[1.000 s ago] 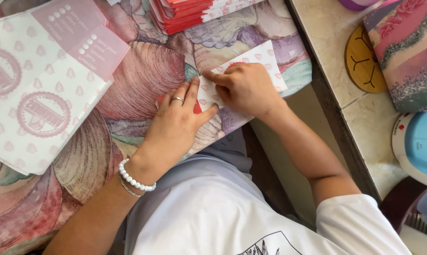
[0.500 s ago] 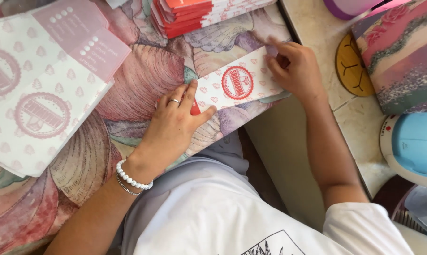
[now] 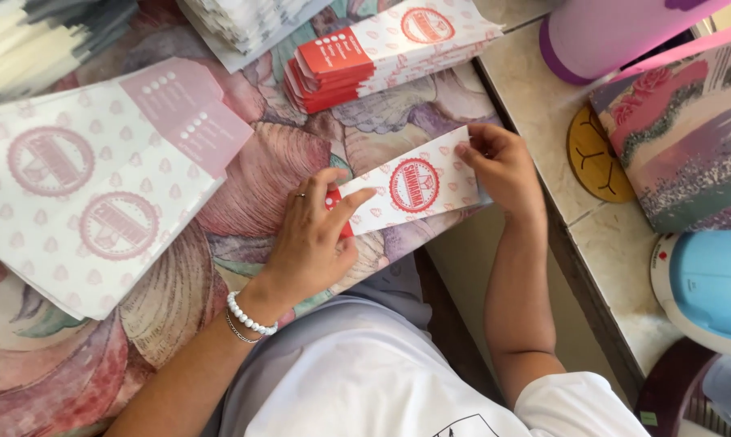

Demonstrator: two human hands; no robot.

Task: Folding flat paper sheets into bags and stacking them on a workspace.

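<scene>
A narrow white paper bag (image 3: 414, 184) with a red round stamp and small heart prints lies flat near the table's front edge. My left hand (image 3: 313, 239), with a ring and a white bead bracelet, presses down its red left end with fingers spread. My right hand (image 3: 501, 166) pinches the bag's right end between thumb and fingers at the table's corner.
A stack of the same folded red-and-white bags (image 3: 381, 53) lies at the back. Large flat pink-printed sheets (image 3: 98, 186) cover the left of the floral tablecloth (image 3: 260, 170). To the right stand a stone ledge (image 3: 535, 97), a round wooden coaster (image 3: 593, 158), a pink cup (image 3: 608, 32) and a blue-and-white appliance (image 3: 705, 287).
My right hand slid from the bag's left part to its right end, uncovering the red stamp. The view shifted down, bringing the stack of bags into sight. My left hand stayed in place.
</scene>
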